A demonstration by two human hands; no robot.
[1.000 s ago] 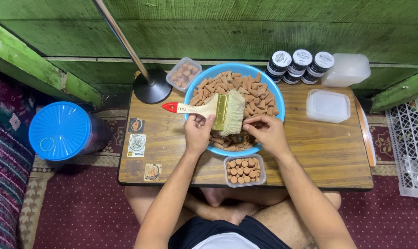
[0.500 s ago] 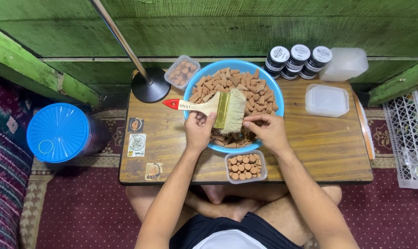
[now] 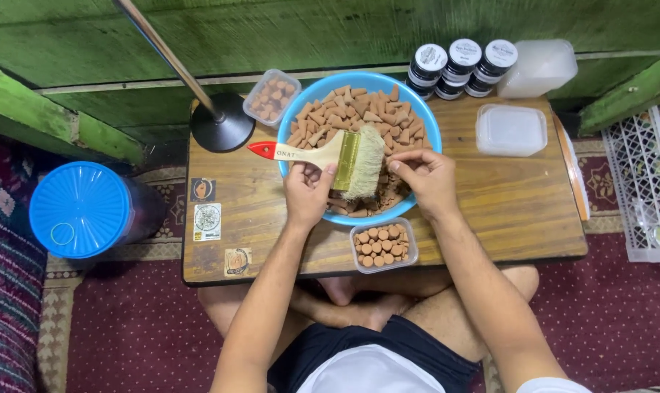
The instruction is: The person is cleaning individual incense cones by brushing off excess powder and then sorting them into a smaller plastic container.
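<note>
Paintbrush (image 3: 337, 154) lying across blue bowl (image 3: 424, 116), red-tipped wooden handle pointing left, pale bristles over brown cone-shaped pieces (image 3: 359, 116) heaped inside; left hand (image 3: 308, 191) grasping handle near metal ferrule; right hand (image 3: 423, 178) pinched closed at bristles, whether it holds a piece cannot tell; bowl at middle of wooden desk (image 3: 505, 211); small clear tub (image 3: 384, 244) of same pieces just in front of bowl, another tub (image 3: 272, 96) behind left beside black lamp base (image 3: 222, 131); dark jars (image 3: 461, 64) back right; blue lidded container (image 3: 79, 209) on floor at left.
</note>
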